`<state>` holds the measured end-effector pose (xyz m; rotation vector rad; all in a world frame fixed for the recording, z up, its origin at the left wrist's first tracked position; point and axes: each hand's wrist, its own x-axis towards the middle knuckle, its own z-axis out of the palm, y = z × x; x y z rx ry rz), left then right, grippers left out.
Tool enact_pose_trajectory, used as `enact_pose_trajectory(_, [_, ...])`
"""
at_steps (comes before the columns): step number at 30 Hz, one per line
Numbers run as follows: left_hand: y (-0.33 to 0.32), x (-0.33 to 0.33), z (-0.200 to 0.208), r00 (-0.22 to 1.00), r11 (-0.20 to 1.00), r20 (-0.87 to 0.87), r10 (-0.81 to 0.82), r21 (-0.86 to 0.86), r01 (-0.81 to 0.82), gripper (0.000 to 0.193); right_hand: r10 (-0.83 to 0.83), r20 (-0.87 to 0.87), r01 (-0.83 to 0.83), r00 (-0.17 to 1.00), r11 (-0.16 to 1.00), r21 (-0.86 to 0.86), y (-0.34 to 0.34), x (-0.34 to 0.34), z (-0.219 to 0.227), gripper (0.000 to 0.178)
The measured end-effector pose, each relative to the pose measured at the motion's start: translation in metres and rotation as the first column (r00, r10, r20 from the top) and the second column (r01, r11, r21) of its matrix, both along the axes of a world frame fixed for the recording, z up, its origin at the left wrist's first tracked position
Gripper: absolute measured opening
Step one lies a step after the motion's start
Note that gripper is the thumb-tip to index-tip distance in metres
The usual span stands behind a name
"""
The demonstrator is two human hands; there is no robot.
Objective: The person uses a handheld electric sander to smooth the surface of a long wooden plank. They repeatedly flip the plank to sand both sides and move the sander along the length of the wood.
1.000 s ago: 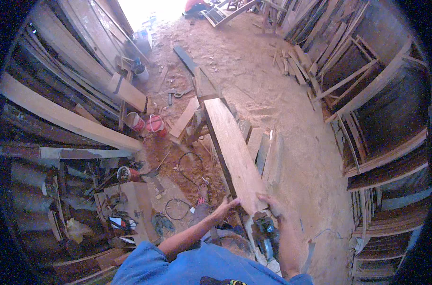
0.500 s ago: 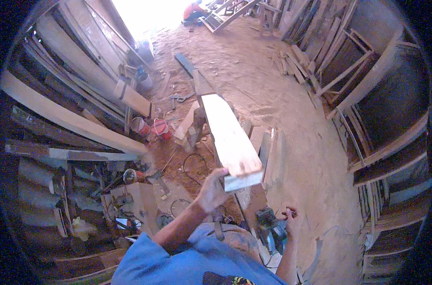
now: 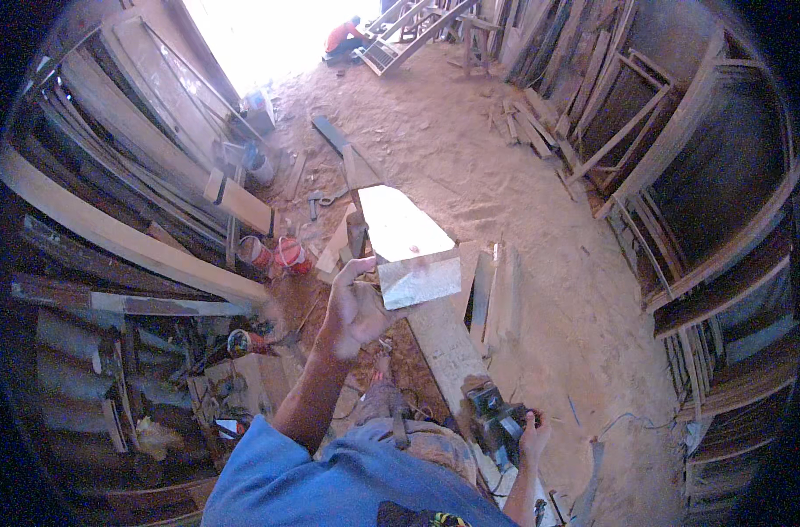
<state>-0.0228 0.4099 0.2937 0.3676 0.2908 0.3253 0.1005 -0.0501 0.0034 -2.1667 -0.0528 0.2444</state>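
My left hand (image 3: 356, 307) grips the near end of a wide pale wooden plank (image 3: 404, 235) and holds it raised, its end face toward me and its far end resting down toward the ground. My right hand (image 3: 534, 433) hangs low at my side, next to a dark power tool (image 3: 495, 420) that sits on a second plank (image 3: 448, 347) lying on the dirt floor. I cannot tell whether that hand touches the tool or how its fingers are set.
Long boards (image 3: 127, 237) lean and stack along the left. Wooden frames (image 3: 672, 158) stand along the right wall. Two red buckets (image 3: 275, 253) sit left of the plank. Thin slats (image 3: 496, 290) lie to the right. A person in red (image 3: 343, 37) crouches far off by a ladder.
My left hand has lifted the plank's near end up off the lower board, tilting it steeply toward me. My right hand let go of the plank and dropped down beside the power tool.
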Motion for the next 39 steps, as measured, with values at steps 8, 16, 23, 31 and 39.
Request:
enact_pose_trajectory(8, [0.011, 0.003, -0.003, 0.995, 0.999, 0.102, -0.015, -0.033, 0.018, 0.069, 0.029, -0.130, -0.025, 0.991, 0.999, 0.034, 0.004, -0.002, 0.020, 0.027])
enact_pose_trajectory(16, [0.017, 0.002, 0.001, 0.995, 0.999, 0.100, -0.017, -0.050, 0.022, 0.071, 0.032, -0.052, -0.029, 0.998, 0.998, 0.051, 0.009, -0.004, 0.024, 0.019])
enact_pose_trajectory(23, [0.017, 0.002, 0.003, 0.996, 1.000, 0.090, -0.009, 0.006, 0.009, 0.071, 0.041, -0.033, -0.040, 0.999, 0.999, 0.013, 0.010, -0.005, 0.021, 0.020])
enact_pose_trajectory(31, [0.017, 0.005, 0.005, 0.994, 0.999, 0.106, -0.035, 0.023, 0.032, 0.072, -0.011, -0.096, 0.025, 0.995, 0.989, 0.144, 0.019, -0.012, 0.047, 0.023])
enact_pose_trajectory(39, [0.017, 0.003, 0.009, 0.994, 1.000, 0.103, -0.024, 0.003, 0.024, 0.073, -0.035, -0.166, 0.051, 0.986, 0.995, 0.091, 0.020, -0.008, 0.041, 0.021])
